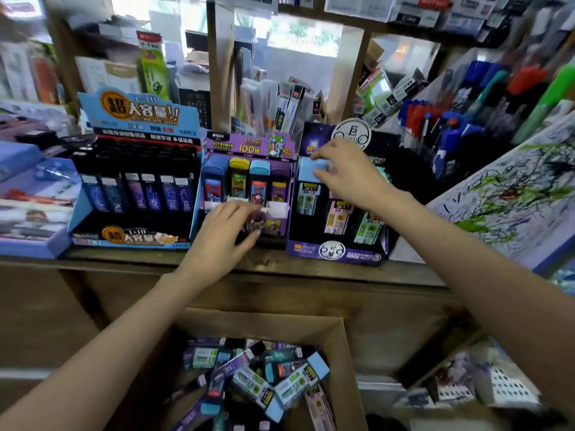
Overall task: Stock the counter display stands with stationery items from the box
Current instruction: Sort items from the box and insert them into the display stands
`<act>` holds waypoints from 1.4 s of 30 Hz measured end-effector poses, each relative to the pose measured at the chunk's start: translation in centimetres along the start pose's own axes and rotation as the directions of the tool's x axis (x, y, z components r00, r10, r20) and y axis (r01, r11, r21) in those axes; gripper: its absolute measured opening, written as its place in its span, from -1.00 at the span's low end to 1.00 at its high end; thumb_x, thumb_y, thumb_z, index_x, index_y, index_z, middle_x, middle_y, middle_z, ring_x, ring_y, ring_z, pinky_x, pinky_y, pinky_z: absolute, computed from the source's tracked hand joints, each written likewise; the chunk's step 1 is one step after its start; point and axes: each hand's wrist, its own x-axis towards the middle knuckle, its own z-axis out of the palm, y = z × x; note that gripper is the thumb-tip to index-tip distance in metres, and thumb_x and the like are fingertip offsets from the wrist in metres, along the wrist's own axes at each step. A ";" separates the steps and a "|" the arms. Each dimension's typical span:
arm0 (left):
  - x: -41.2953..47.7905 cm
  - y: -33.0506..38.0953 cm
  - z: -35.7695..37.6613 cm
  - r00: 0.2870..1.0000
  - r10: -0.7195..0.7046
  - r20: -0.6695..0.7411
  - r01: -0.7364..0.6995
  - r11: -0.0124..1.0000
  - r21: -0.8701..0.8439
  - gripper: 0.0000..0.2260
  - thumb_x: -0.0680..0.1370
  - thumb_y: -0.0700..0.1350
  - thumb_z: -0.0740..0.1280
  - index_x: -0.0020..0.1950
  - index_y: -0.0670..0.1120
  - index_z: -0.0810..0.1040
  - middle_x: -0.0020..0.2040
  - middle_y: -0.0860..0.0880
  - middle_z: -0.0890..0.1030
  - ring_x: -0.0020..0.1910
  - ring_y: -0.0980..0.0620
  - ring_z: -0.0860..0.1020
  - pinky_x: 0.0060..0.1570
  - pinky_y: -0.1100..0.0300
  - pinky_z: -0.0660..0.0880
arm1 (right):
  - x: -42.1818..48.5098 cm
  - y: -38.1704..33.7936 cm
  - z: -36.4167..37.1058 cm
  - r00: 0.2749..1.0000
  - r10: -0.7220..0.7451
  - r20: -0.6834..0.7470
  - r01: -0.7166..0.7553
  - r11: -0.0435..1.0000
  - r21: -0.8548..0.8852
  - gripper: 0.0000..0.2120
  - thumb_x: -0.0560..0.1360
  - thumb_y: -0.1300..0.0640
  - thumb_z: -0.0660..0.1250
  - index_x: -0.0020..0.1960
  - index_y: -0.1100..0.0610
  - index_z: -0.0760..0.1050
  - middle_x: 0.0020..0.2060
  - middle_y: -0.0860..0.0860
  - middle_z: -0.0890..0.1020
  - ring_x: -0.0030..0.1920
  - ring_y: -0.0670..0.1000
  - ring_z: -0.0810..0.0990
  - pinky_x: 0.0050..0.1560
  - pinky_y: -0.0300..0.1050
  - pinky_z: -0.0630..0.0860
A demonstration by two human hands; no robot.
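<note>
Nearest the viewer, an open cardboard box (343,353) is set on the floor below the tabletop (280,270), so that its loose, jumbled lead-refill cases (280,377) can be reached from directly in front of the stands. Both forearms are extended over the box towards the counter edge. The left hand (224,231) is laid against the low front of the middle purple stand (249,144). Its fingers (245,211) are loosely curled over a small purple printed piece there. Whether that piece is a case being pinched or only the stand's front card being steadied cannot be told through the blur. Just to the right, the right hand (351,175) is held over the right dark stand (336,255), and its fingers (320,154) and thumb are closed in a narrow pinch on the light-blue cap of a blue-capped case (311,189). This case stands upright in the far left slot, and it is judged that the cap is gripped so the case can be guided straight down into the row. Pink and green cases are stepped in the slots beside it, label outwards so the colours are shown to customers. At far left a blue stand (137,113) is already filled with dark cases. Beyond the stands, marker pens (448,126) and packed shelves (404,14) are seen, out of focus.
</note>
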 end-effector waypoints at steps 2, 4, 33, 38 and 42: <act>-1.5 0.2 -1.4 1.000 -0.027 -0.013 0.026 0.997 -0.074 -0.75 0.56 -0.14 0.30 0.22 -0.16 0.50 0.13 -0.08 0.52 0.17 -0.04 0.45 0.13 0.16 0.34 | -2.0 -0.9 -0.6 0.999 -0.036 -0.025 0.038 0.998 0.060 -0.74 0.54 0.12 0.28 0.21 0.15 0.50 0.13 0.16 0.48 0.18 0.16 0.41 0.20 0.00 0.32; -3.7 0.4 -2.3 0.999 -0.042 0.027 0.045 0.990 -0.134 -0.79 0.56 -0.16 0.30 0.18 -0.15 0.51 0.08 -0.04 0.53 0.12 0.05 0.47 0.08 0.25 0.34 | -4.8 -2.2 -0.8 0.996 -0.088 -0.007 0.089 0.985 0.149 -0.77 0.52 0.14 0.30 0.16 0.15 0.53 0.07 0.14 0.52 0.12 0.13 0.45 0.15 -0.03 0.33; -26.0 -4.1 11.9 0.410 -0.581 0.703 0.753 0.651 0.099 -0.21 0.38 0.08 0.50 0.50 0.02 0.18 0.46 -0.16 0.27 0.45 -0.19 0.17 0.40 0.06 0.21 | -30.3 -13.5 23.1 0.227 0.481 0.847 -0.972 0.056 0.228 -0.61 0.42 0.16 0.46 0.16 0.20 0.40 0.01 0.05 0.53 0.01 0.04 0.49 -0.03 -0.18 0.38; -25.6 -3.6 12.2 0.374 -0.526 0.764 0.845 0.532 -0.047 -0.37 0.38 -0.12 0.53 0.39 -0.12 0.38 0.26 -0.11 0.50 0.30 -0.09 0.44 0.31 0.10 0.36 | -30.2 -14.1 23.4 0.189 0.565 0.803 -0.979 0.043 0.200 -0.63 0.43 0.15 0.45 0.16 0.24 0.45 0.11 0.12 0.57 0.04 0.07 0.52 -0.05 -0.19 0.39; -25.7 -2.7 12.4 0.369 -0.476 0.798 0.828 0.559 -0.049 -0.50 0.37 -0.15 0.52 0.28 -0.13 0.49 0.21 0.01 0.53 0.19 -0.01 0.52 0.29 0.11 0.39 | -30.5 -14.1 23.7 0.180 0.564 0.806 -0.979 0.022 0.203 -0.59 0.44 0.16 0.44 0.21 0.24 0.40 0.17 0.15 0.54 0.04 0.07 0.49 -0.02 -0.17 0.38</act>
